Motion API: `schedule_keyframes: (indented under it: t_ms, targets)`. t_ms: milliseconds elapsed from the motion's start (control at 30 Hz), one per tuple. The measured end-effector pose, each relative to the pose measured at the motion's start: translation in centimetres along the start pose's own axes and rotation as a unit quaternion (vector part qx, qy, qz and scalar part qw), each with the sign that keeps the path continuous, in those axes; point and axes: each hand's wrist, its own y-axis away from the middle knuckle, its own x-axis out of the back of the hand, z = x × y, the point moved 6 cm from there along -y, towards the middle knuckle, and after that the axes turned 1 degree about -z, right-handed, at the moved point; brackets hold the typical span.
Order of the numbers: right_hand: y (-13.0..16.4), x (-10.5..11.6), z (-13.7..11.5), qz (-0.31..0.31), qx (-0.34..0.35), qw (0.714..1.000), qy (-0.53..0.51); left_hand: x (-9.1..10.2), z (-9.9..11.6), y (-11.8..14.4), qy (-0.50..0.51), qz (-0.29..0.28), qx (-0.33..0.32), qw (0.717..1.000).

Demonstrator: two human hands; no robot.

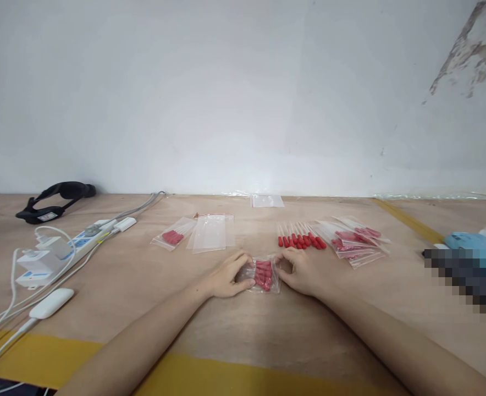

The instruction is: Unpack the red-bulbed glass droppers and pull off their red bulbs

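Small clear zip bag of red-tipped sticks lay flat on surface, pinched between both hands: left hand curled on its left edge, right hand on its right edge. Beyond the left hand: one filled bag, empty bags, count unclear. Beyond the right hand: roughly ten loose sticks, overlapping filled bags, uncountable. Far right object was blurred out.

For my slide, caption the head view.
Both hands, left and right, hold a small bag of red-tipped sticks on a wooden table.
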Motion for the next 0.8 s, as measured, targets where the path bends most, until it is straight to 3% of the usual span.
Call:
schedule_keyframes:
  t_ms: [233, 433, 633, 800]
  targets:
    - [-0.3, 0.3, -0.9, -0.053, -0.011, 0.992, -0.112, 0.4, -0.3, 0.2, 0.014, 0.032, 0.043, 0.998]
    - [-1.0, -0.6, -1.4, -0.078, 0.009, 0.996, -0.051, 0.3, -0.6, 0.2, 0.018, 0.027, 0.049, 0.998]
    - [-1.6, -1.3, -1.6, -0.115, -0.036, 0.992, 0.026, 0.4, -0.5, 0.1, 0.014, 0.043, 0.020, 0.999]
    - [-1.7, -1.2, -1.5, -0.124, -0.058, 0.990, -0.026, 0.4, -0.5, 0.1, 0.027, 0.034, 0.026, 0.999]
